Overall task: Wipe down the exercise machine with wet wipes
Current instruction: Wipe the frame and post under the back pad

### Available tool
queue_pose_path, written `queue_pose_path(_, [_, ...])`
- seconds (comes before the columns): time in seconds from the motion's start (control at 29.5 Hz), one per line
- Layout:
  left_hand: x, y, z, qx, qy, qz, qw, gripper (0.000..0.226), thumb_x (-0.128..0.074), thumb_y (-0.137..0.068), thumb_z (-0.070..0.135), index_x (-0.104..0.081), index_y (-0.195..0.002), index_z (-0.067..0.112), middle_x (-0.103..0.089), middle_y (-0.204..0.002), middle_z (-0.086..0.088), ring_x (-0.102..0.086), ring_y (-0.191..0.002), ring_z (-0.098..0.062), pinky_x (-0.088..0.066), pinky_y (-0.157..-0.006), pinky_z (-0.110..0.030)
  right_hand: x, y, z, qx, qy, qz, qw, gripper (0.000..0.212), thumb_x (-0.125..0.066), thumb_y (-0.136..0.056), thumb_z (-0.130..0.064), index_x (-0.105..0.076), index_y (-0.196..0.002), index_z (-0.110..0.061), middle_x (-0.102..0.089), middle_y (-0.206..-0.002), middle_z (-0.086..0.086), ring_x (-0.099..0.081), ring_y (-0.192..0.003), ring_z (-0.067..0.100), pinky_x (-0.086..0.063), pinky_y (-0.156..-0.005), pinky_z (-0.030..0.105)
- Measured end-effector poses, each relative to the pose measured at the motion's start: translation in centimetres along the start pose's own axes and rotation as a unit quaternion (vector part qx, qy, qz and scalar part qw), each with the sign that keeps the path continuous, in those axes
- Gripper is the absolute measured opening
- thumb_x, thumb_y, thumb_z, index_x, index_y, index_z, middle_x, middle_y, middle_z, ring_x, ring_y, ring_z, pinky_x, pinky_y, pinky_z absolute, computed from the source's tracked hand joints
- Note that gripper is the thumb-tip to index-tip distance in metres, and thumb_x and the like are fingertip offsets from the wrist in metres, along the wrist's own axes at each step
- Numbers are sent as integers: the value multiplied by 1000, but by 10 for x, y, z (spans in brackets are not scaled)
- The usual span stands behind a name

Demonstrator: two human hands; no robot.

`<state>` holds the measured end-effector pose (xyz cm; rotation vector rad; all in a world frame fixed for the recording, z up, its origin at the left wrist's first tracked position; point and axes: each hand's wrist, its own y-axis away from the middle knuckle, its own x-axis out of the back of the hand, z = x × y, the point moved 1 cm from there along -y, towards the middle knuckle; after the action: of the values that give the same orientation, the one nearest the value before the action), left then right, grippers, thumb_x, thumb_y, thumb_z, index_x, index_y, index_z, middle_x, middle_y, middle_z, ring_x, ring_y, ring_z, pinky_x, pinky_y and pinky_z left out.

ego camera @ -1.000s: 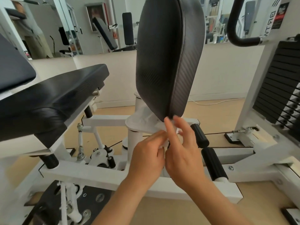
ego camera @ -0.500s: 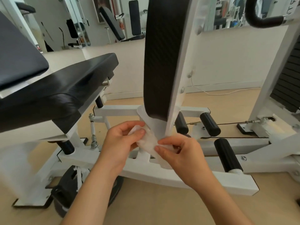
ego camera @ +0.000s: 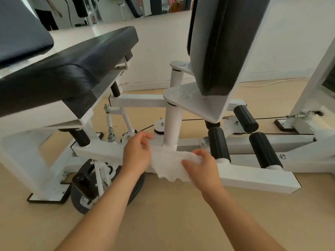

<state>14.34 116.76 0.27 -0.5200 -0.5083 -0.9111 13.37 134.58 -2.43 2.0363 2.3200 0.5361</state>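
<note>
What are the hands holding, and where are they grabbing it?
A crumpled white wet wipe, stretched between both hands: the left hand grips its left end, the right hand pinches its right end.

frame (ego camera: 253, 175): glossy white metal | pad (ego camera: 213, 44): ribbed black vinyl | wipe (ego camera: 168, 165): crinkled cloth

Bright, even light filled the gym, soft enough that only faint shadows lay on the wooden floor (ego camera: 172, 205) beneath the white frame (ego camera: 253, 175). A pale sheen ran down the ribbed upright pad (ego camera: 215, 51), and a broader gleam crossed the seat pad (ego camera: 81, 64), whose left end was smeared by motion blur. The wet wipe (ego camera: 168, 165) nearly washed out against the white paint. Wide-angle distortion leaned the post (ego camera: 315, 84) at the right edge inward, and the mirrored background (ego camera: 101, 9) was soft and indistinct.
</note>
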Motion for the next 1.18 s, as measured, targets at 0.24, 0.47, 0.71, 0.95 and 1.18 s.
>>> queue_pose_path(0.24, [-75,51,-39,-267,-300,-215,890,46,-35,-92,29,-59,-130,16,-59,-134,-1,-53,-126,-20,-40,-106,-35,-24,-26,35,98,131,73,984,43,-62,-90,-17,-51,-131,-16,-61,-110,2,-60,-101,21,-44,-85,25])
queue_pose_path(0.47, [-28,22,-71,-119,-383,-96,911,56,-1,-102,40,1,-154,20,5,-161,7,8,-148,-9,10,-117,-32,-53,-13,39,379,364,23,851,58,-42,-78,-6,-52,-135,-4,-52,-139,19,-50,-129,34,-48,-101,46])
queue_pose_path(0.71, [4,17,-56,-22,-231,-93,968,52,-30,-103,19,-18,-153,19,-14,-161,2,-9,-148,-11,-14,-117,-30,-96,-26,-3,355,548,-99,751,38,-36,-91,-32,-58,-121,-24,-57,-125,1,-54,-120,24,-27,-109,51])
queue_pose_path(0.95, [68,76,-28,-208,-258,-33,943,36,-63,-73,-2,-68,-106,12,-65,-113,-5,-62,-102,-21,-55,-66,-30,-143,-24,-28,331,583,-141,729,38,-52,-91,-25,-40,-123,-10,-42,-118,12,-53,-105,30,-43,-75,33])
queue_pose_path(1.18, [113,101,-30,-356,-249,84,897,27,-52,-84,-3,-64,-63,8,-62,-71,-5,-54,-64,-25,-43,-53,-35,-233,-45,-24,469,579,-207,634,63,-21,-106,-33,15,-153,-11,19,-161,13,18,-148,27,8,-119,39])
